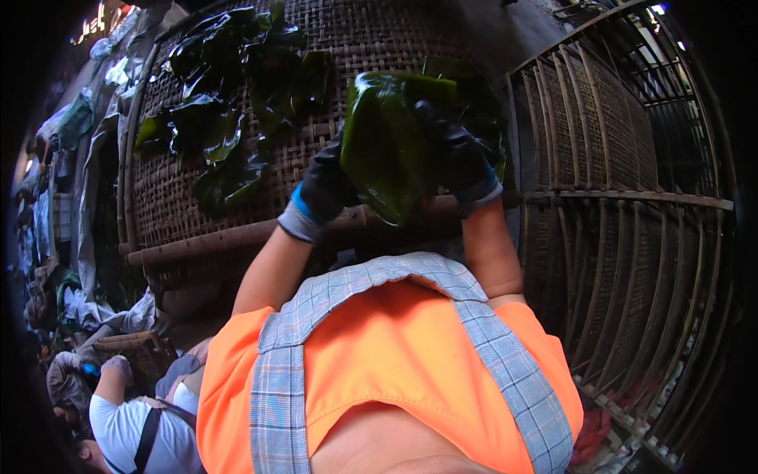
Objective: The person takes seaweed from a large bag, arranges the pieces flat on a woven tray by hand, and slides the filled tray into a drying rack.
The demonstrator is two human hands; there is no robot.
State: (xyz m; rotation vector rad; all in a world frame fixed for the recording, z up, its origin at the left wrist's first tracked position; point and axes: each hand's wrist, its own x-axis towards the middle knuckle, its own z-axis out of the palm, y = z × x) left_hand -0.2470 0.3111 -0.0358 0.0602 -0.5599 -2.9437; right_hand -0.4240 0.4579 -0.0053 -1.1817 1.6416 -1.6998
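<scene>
The dark green, glossy, kelp-like sheet [387, 150] is at upper centre of the frame, hanging between the hands with its lower end tapering to a point. The step in hand is judged to be two-handed handling of this sheet over the woven tray [170, 209]. The next move appears to call for even support at both sides, as the sheet looks wet, limp and liable to slip or fold.

Grip: the sheet is grasped from both sides. The left hand [326, 180] bears on its left edge, fingers mostly hidden; the right hand [456, 146] reaches higher, onto its right upper part. How tightly either is closed cannot be told. Both forearms rise from the body, the left slanting inward, the right nearer upright. Both hands wear black gloves.

Outward: similar glossy green pieces [217, 55] lie crumpled on the tray, upper left. A slatted rack [588, 126] stands at right; another person [150, 430] is at lower left.
</scene>
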